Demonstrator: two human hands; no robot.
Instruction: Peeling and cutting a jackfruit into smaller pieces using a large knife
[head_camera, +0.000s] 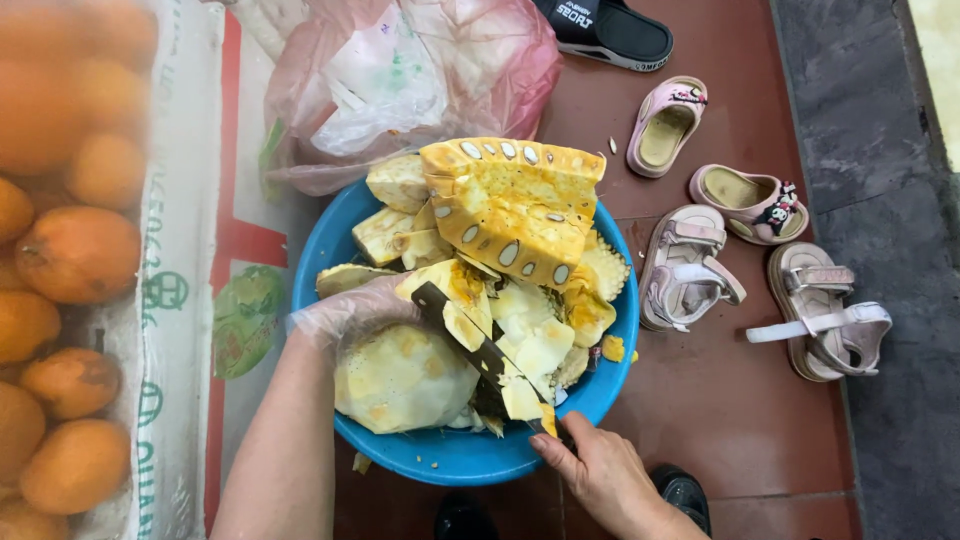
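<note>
A blue plastic basin (460, 462) on the floor holds several cut pieces of yellow jackfruit. My left hand (355, 310), in a thin clear glove, grips a jackfruit piece (405, 375) at the basin's near left, its pale cut face up. My right hand (590, 470) is bare and holds a dark-bladed knife (470, 340) by its handle at the basin's near rim. The blade lies across the piece, pointing up and left. A large jackfruit chunk (515, 205) with seeds showing sits on top at the back.
A clear sack of orange fruits (70, 250) stands at the left. A pink plastic bag (420, 80) lies behind the basin. Small sandals (690, 270), pink slippers (665, 125) and a black slipper (610, 30) lie on the reddish floor at right.
</note>
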